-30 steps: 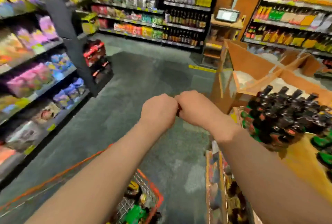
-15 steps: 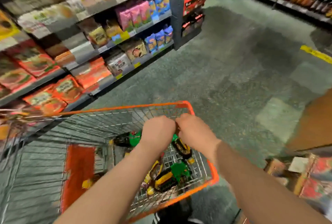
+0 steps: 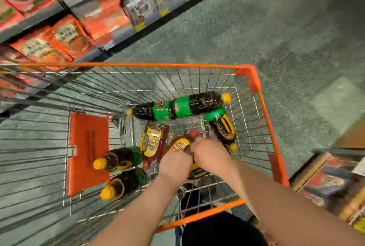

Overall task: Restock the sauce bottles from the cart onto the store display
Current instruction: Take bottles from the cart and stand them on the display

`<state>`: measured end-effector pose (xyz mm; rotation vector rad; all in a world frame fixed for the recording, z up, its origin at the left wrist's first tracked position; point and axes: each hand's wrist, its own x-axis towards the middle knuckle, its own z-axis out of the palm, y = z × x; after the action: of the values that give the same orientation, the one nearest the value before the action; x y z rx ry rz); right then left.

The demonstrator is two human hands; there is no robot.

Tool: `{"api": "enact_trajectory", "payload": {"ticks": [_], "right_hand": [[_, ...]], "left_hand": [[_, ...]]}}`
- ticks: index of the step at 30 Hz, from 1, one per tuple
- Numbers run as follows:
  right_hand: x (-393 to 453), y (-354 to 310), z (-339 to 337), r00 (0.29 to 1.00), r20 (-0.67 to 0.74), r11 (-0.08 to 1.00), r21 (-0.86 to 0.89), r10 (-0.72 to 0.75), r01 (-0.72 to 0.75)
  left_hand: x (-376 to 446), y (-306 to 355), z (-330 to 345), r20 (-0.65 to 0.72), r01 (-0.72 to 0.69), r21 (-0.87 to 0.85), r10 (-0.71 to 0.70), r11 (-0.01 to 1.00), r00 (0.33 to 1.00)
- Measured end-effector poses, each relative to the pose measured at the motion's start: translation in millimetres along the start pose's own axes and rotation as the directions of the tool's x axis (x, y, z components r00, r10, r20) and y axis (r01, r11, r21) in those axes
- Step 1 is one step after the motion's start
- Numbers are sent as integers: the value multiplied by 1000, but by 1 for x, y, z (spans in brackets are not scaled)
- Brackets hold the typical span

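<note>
- Both hands are down inside the cart (image 3: pixel 262 111).
- The left hand (image 3: pixel 174 163) and right hand (image 3: pixel 210 154) have fingers curled round a red-capped sauce bottle (image 3: pixel 180 144).

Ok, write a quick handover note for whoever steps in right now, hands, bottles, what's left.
Left hand and right hand: both down in the orange cart, together at a red-capped sauce bottle; the grip itself is hidden.
Bottles: about seven more lie flat in the cart, including the green-labelled pair at the far end.
Done: nothing lifted out yet.
Left: carry every bottle to the display, which is out of view.
</note>
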<state>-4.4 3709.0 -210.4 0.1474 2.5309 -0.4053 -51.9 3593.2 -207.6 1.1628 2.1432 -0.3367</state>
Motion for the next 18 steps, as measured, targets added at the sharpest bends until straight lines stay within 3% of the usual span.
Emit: {"api": "enact_trajectory", "payload": {"ticks": [6,18], "right_hand": [[40,-46,24,992,90,995,50,-86,82],[125,-139,36,964,51,961,107,-261,254]], "left_hand": [[3,-46,33,66,121,-87,-116,989,991],[-26,-162,59,-4,321,-161,-326,933,945]]}}
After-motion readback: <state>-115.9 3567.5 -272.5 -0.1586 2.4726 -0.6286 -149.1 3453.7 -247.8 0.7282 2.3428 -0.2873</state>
